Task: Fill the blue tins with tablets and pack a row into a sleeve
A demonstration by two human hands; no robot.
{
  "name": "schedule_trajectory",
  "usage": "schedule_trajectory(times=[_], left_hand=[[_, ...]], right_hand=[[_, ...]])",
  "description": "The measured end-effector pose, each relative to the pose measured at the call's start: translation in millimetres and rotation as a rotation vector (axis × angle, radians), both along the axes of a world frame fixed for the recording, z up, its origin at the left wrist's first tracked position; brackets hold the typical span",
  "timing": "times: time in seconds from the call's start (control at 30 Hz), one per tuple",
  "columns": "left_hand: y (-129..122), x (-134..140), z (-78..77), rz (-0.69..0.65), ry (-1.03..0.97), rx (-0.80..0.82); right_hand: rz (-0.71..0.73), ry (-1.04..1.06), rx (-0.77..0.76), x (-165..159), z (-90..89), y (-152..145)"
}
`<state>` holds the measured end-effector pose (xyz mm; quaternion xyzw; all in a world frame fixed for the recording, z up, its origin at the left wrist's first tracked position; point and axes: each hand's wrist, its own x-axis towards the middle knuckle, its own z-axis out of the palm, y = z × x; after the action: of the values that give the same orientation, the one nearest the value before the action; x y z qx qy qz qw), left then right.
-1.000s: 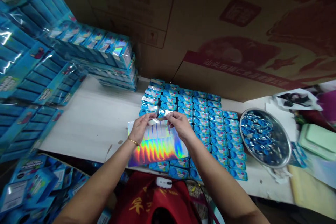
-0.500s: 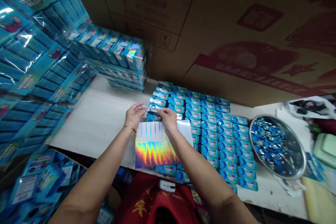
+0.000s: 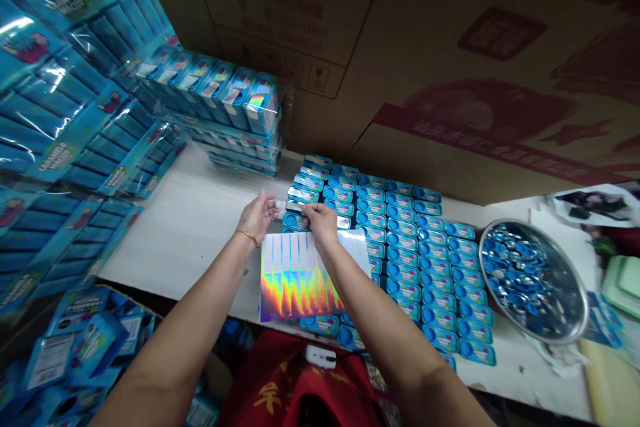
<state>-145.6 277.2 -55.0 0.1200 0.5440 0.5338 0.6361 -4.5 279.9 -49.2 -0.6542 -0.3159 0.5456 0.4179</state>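
Observation:
A thin, shiny sticker strip [image 3: 295,206] lies across a small blue tin in the left column. My right hand [image 3: 321,219] is closed in a pinch on the strip's right end. My left hand [image 3: 257,217], with a gold bracelet at the wrist, is by the strip's pale left end, thumb raised and fingers stretched toward it; whether the fingertips touch it is unclear. Beneath my right forearm, a holographic sticker sheet [image 3: 290,280] rests over some tins, its strips reflecting rainbow colours. Rows of blue tins [image 3: 403,257] with printed lids cover the table's middle.
A steel bowl [image 3: 567,293] of small blue and silver pieces stands at the right. Wrapped stacks of blue boxes [image 3: 240,107] rise at the back left and along the left side. A large cardboard carton [image 3: 400,33] walls off the back. Loose blue boxes [image 3: 65,353] lie lower left.
My left thumb has lifted and its fingers have opened away from the strip's left end. The strip now shows stretched between my hands. My right hand has barely moved.

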Motion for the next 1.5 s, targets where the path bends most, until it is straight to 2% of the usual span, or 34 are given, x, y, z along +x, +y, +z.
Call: schedule_trajectory(times=[0.1, 0.27, 0.57, 0.63, 0.7, 0.8, 0.87, 0.9, 0.97, 1.03, 1.1, 1.2, 1.37, 1.43, 1.5], left_hand=[[3.3, 4.0, -8.4, 0.010, 0.157, 0.058], [12.8, 7.4, -26.2, 0.034, 0.284, 0.051], [21.7, 13.3, -48.6, -0.057, 0.416, 0.093], [21.7, 16.0, -53.0, -0.079, 0.466, 0.105], [21.8, 16.5, -55.7, -0.097, 0.529, 0.111], [21.7, 10.6, -51.0, -0.132, 0.638, 0.115], [19.1, 5.0, -39.3, -0.133, 0.708, 0.113], [15.9, 3.5, -31.1, -0.126, 0.750, 0.119], [4.4, 6.7, -12.6, -0.152, 0.864, 0.177], [-13.3, 19.7, 4.0, -0.361, 1.094, 0.378], [-32.7, 39.7, 13.6, -0.612, 1.283, 0.533], [-52.8, 69.7, 12.7, -0.737, 1.447, 0.515], [-56.6, 89.8, -0.9, -0.706, 1.531, 0.400], [-56.2, 90.8, -2.5, -0.691, 1.532, 0.405], [-57.2, 91.4, -2.6, -0.676, 1.527, 0.425]], right_hand=[[0.042, -0.155, 0.042, 2.9, -6.2, 0.9], [0.149, -0.582, 0.145, 6.4, -3.9, -0.1], [0.406, -1.017, 0.016, 4.9, 3.3, 3.0], [0.467, -1.119, 0.052, 6.6, 5.0, -1.1], [0.579, -1.210, 0.152, 9.1, 6.5, -7.3], [0.787, -1.285, 0.307, 15.0, 6.6, -14.6], [0.852, -1.266, 0.336, 24.3, 6.1, -16.0], [0.845, -1.233, 0.330, 32.2, 6.0, -16.1], [0.743, -1.151, 0.306, 55.4, 6.8, -17.0], [0.602, -1.077, 0.322, 84.9, 8.7, -21.0], [0.569, -1.033, 0.399, 112.3, 10.9, -27.5], [0.746, -1.093, 0.493, 133.9, 11.3, -37.1], [0.989, -1.339, 0.537, 129.0, 1.8, -47.5], [1.028, -1.348, 0.565, 127.0, -1.7, -51.4], [1.000, -1.325, 0.563, 128.3, -2.7, -54.7]])
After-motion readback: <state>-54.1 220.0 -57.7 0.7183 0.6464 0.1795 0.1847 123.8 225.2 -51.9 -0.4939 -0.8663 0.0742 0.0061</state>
